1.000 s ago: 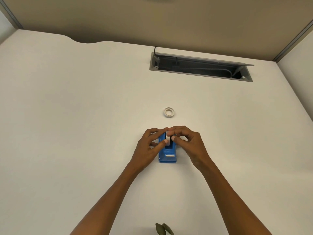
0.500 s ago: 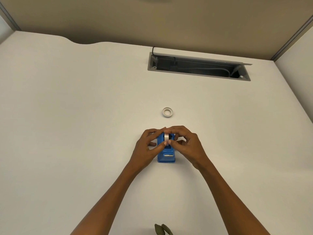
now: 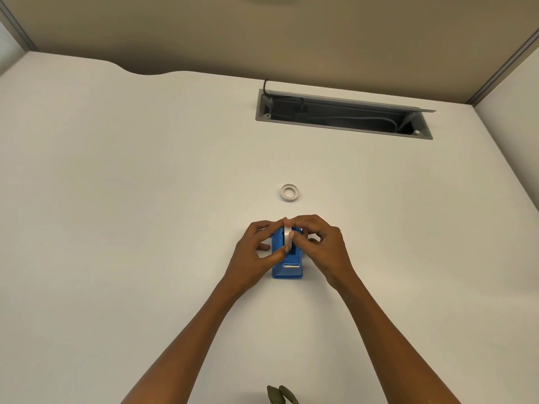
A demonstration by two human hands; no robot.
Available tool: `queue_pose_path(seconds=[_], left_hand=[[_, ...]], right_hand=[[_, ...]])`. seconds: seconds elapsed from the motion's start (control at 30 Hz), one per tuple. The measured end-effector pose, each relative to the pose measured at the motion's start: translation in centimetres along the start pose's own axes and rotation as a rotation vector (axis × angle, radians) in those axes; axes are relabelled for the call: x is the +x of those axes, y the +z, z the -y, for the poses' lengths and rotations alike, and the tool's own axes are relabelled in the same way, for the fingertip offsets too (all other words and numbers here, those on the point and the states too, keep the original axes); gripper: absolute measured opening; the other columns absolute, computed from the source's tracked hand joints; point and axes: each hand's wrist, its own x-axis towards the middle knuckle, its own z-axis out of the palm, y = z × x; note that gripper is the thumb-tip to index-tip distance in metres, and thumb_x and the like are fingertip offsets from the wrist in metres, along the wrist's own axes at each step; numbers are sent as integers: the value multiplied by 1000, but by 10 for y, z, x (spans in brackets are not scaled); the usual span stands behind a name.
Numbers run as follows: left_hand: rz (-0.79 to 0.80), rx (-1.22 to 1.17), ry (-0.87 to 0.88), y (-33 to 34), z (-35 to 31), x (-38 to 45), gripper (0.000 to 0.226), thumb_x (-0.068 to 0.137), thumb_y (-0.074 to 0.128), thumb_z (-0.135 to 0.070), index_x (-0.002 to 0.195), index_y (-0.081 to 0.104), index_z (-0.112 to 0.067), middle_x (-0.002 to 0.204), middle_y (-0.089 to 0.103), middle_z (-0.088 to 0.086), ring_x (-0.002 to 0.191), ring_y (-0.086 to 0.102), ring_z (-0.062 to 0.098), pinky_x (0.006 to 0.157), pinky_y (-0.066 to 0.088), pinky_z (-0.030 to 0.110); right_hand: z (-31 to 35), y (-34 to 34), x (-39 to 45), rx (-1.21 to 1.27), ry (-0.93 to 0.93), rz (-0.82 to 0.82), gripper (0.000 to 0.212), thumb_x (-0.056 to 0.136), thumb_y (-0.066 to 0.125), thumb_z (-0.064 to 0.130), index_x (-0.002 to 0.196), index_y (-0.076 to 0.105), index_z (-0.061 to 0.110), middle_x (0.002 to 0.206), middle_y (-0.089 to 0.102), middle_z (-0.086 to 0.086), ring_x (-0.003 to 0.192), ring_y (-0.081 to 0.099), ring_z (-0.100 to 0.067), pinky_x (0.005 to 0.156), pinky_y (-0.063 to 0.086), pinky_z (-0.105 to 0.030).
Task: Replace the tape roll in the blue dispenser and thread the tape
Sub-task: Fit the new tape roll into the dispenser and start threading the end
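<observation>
The blue tape dispenser (image 3: 287, 268) stands on the white desk, its metal cutter end toward me. A white tape roll (image 3: 288, 238) stands on edge in the dispenser's top, pinched between both hands. My left hand (image 3: 255, 253) holds the roll's left side with curled fingers, thumb near the dispenser's slot. My right hand (image 3: 322, 247) grips the roll from the right, thumb on its face. A second small white roll (image 3: 289, 193) lies flat on the desk behind the dispenser. The dispenser's back half is hidden by my fingers.
A grey cable tray opening (image 3: 344, 118) with dark cables is cut into the desk at the back right. Beige partition walls close off the desk's far and right sides. A small dark green object (image 3: 281, 395) shows at the bottom edge.
Both hands have kept hold of the roll over the dispenser; the roll stands a little higher and more exposed between the fingers than a second ago. The spare roll has not moved.
</observation>
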Motion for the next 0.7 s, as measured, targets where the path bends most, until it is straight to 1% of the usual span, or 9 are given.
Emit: queue_pose_path(seconds=[0.17,0.23,0.3,0.37,0.5,0.57,0.7], left_hand=[[2,12,-6,0,2,0,45,82,68,-22,120,48,-36,122,48,-6,105,54,9,80,48,10],[1,14,-12,0,1,1,45,83,67,-24,121,48,-37,121,48,-7,105,54,10,80,49,10],[3,10,-5,0,0,0,45,83,66,-26,123,47,-37,119,49,-10,106,54,8,81,49,12],[5,7,2,-1,-1,0,45,84,64,-26,124,47,-38,118,49,-10,106,54,8,82,49,14],[-3,-11,0,0,-2,-1,42,85,63,-27,122,48,-39,118,50,-7,106,55,12,81,49,14],[3,-11,2,0,-3,-1,42,84,62,-30,122,48,-39,119,51,-6,107,55,11,82,50,15],[7,-12,11,-1,-2,-1,42,85,63,-26,121,47,-42,119,51,-6,106,55,11,81,51,16]], right_hand=[[0,-1,-1,-2,29,-14,19,83,68,13,100,71,19,102,68,6,79,56,2,71,51,-13],[1,-1,-1,16,41,-29,16,82,68,15,97,71,20,100,70,5,79,57,2,70,51,-13],[1,-2,-1,16,24,-20,13,83,67,14,95,72,16,102,71,3,84,59,-1,72,51,-15],[1,-1,-2,12,7,-14,13,84,66,13,95,73,16,103,70,2,90,61,-7,75,53,-18],[0,-3,-3,-20,-16,47,20,81,69,13,99,69,21,105,66,8,86,58,-8,73,53,-22],[0,-3,-3,-52,-22,79,26,79,72,14,103,66,20,107,64,7,87,57,-10,74,54,-26],[1,-2,-2,-54,-7,68,26,77,73,14,101,66,21,106,64,7,86,58,-10,74,54,-25]])
